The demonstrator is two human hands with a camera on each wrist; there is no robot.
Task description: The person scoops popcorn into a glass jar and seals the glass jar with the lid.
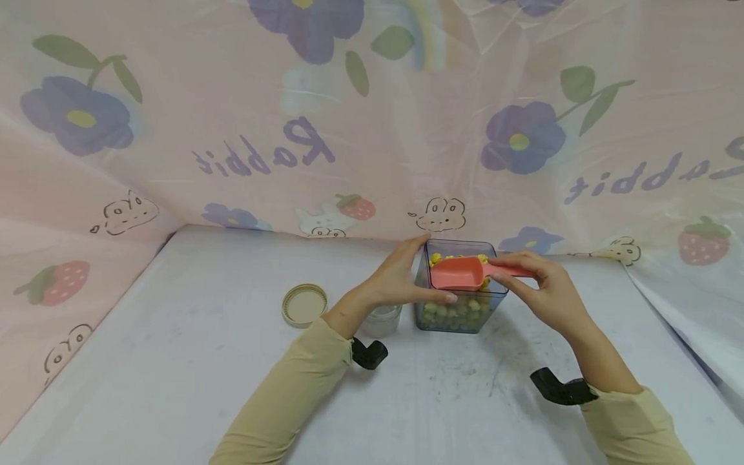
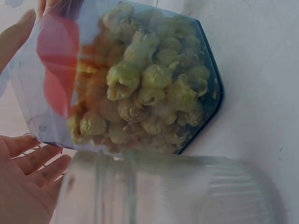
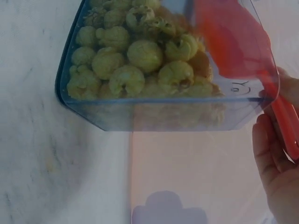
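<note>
The right hand [image 1: 549,284] grips the red scoop [image 1: 459,272] by its handle, thumb on one side and fingers on the other, while the left hand [image 1: 398,278] is spread round the left side of the clear container [image 1: 465,248] and holds it, its thumb along the near wall just below the rim and a finger at the far left corner. The scoop's bowl lies inside the mouth of the container, at the level of the topmost popcorn [image 3: 145,56], and its handle sticks out over the right rim. The container stands upright on the white table [image 1: 174,361], and yellowish popcorn shows through its walls. Just left of it, partly hidden by the left hand and wrist, is a clear jar [image 1: 382,320]; farther left, apart from the jar, a round lid [image 1: 305,305] with a gold-coloured rim lies flat. Beige sleeves [image 1: 290,400] cover both forearms, with a black device [image 1: 560,387] at each wrist. Behind the table hangs a pale pink cloth [image 1: 407,129] printed with blue flowers, strawberries and rabbits (the word "Rabbit" on it reads backwards)
</note>
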